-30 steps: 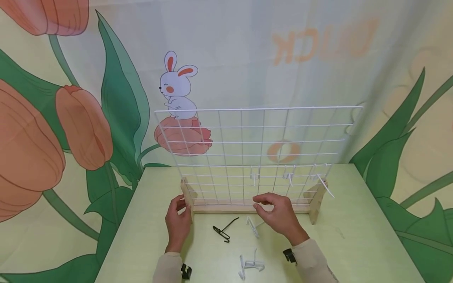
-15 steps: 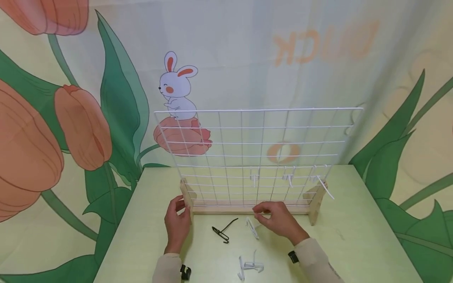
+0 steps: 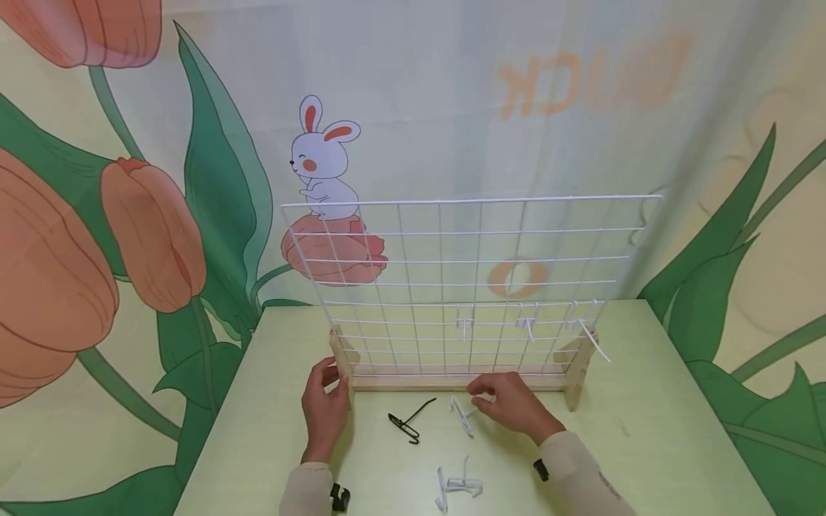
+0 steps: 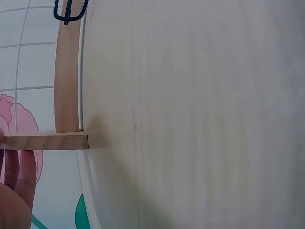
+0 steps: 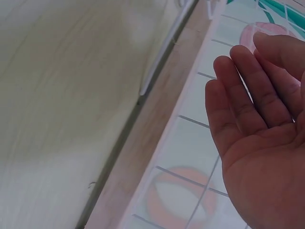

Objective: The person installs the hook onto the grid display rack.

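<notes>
A white wire grid (image 3: 452,232) stands upright in a wooden stand (image 3: 406,383). My left hand (image 3: 325,412) grips the stand's left end, with the thumb in front and fingers behind the wooden piece (image 4: 45,141). Over the table, my right hand (image 3: 513,408) is beside a white hook (image 3: 462,418) whose prong points toward its fingertips. Its fingers are relaxed and bent, with nothing held in the palm (image 5: 267,162). To the left of that hook lies a black hook (image 3: 404,426).
Two more white hooks (image 3: 463,485) lie near the front of the table (image 3: 258,430). Three white hooks, one being a long-pronged hook (image 3: 594,340), hang on the grid's lower right. A printed curtain (image 3: 439,107) covers the back.
My right hand has come down from before the grid toward the white hook on the table, lately shifting slightly right. The left hand keeps its grip on the stand.
</notes>
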The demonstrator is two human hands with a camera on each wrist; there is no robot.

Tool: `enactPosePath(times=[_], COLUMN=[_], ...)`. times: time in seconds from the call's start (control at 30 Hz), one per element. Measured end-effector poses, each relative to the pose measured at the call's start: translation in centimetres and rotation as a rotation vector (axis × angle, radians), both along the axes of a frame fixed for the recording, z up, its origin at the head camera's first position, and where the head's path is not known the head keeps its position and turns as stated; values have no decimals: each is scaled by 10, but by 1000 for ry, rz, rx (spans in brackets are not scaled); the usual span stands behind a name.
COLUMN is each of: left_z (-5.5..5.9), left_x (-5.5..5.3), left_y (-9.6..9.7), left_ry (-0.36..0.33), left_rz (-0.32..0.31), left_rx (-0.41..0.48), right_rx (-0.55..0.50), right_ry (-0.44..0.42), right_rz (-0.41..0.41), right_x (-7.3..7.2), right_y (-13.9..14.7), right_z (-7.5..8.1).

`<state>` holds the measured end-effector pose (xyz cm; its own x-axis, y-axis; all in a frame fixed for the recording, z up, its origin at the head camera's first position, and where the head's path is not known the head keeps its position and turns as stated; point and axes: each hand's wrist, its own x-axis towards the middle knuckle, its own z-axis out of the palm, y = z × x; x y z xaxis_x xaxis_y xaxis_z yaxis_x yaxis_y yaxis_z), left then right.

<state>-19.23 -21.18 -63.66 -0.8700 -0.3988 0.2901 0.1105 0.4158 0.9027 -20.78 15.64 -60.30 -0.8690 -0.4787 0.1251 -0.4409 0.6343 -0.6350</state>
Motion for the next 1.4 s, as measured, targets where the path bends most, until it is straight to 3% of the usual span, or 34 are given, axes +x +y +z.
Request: enactPosePath(times=[0.23, 0.63, 1.0, 1.4], left_z=[0, -4, -3, -2], left_x=[-1, -1, 1, -1], left_y=[-1, -3, -1, -1], left_ry=[12, -6, -5, -15], left_rz=[-1, -5, -5, -3], left_rx=[-17, -20, -27, -22], right_rx=[23, 56, 97, 116], right_ry=[8, -75, -10, -37], right_rz=[43, 56, 98, 120], right_x=[-4, -10, -11, -12], right_y=[0, -4, -9, -10], right_z=[-10, -18, -30, -31])
